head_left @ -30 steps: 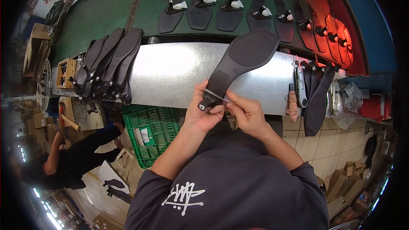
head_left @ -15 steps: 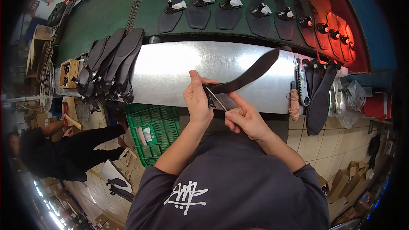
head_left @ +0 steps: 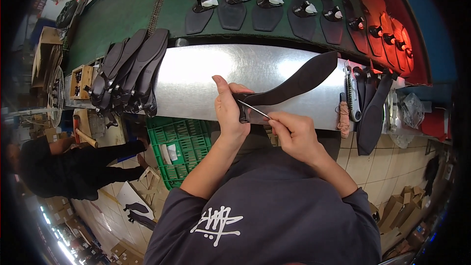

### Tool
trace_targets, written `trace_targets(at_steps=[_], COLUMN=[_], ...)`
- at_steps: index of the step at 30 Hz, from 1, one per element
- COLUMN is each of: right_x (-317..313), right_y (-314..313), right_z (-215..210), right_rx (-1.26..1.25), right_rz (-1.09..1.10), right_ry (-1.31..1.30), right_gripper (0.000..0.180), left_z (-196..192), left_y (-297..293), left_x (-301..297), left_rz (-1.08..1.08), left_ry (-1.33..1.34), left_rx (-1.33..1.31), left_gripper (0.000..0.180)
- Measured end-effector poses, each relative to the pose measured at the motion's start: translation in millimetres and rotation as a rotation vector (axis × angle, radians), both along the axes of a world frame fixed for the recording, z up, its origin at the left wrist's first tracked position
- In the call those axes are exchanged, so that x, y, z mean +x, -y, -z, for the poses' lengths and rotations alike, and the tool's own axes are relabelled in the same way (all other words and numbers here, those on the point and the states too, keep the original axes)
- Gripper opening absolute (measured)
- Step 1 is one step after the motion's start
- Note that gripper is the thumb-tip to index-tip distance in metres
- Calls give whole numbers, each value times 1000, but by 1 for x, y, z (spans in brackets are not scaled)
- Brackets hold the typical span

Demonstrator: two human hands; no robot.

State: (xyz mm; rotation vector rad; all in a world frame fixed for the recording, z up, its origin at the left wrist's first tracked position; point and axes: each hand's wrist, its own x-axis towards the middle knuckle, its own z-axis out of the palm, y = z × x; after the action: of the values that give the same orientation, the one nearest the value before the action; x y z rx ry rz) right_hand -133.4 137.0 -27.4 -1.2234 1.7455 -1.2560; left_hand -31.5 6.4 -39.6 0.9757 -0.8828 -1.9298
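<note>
My left hand (head_left: 229,108) is wrapped round the narrow end of a dark shoe sole (head_left: 304,79), near a shiny black part, with the thumb pointing up. The wide end of the sole reaches up and right over the metal bench. In my closed right hand (head_left: 298,136) is a thin metal rod tool (head_left: 256,110); whatever handle it has is hidden by the fingers. Its far end meets the sole beside my left fingers, and I cannot tell whether the tip goes into the piece.
Similar soles pile up (head_left: 125,73) at the bench's left, and more lie right beside a cutter knife (head_left: 354,99). Beyond the metal bench (head_left: 196,83), a green belt (head_left: 171,34) carries rows of them. A green crate (head_left: 184,154) stands below. Another person (head_left: 73,167) is at left.
My right hand has drawn back and turned, its forefinger now curled onto the tool instead of stretched toward the sole. The sole has swung round, showing more of its flat face.
</note>
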Motion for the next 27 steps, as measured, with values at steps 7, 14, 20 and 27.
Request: trace_targets(at_steps=[7,14,20,27], right_x=[15,20,12,18], right_y=[3,-3,5,7], right_z=[-5,-6,-1,-2], right_rx=[-169,-240,-134,-53], right_rz=[-6,-17,105,123], right_ry=[-351,-353,-350,-372], right_gripper=[6,6,2,5], left_z=[-5,14,14,7], left_y=[1,16,1,-3], left_x=[-1,4,0,-7], left_rz=[-29,82,196,69], left_ry=[35,-148,-509,-201], left_rx=[217,620,841,394], left_gripper=[62,60,59,73])
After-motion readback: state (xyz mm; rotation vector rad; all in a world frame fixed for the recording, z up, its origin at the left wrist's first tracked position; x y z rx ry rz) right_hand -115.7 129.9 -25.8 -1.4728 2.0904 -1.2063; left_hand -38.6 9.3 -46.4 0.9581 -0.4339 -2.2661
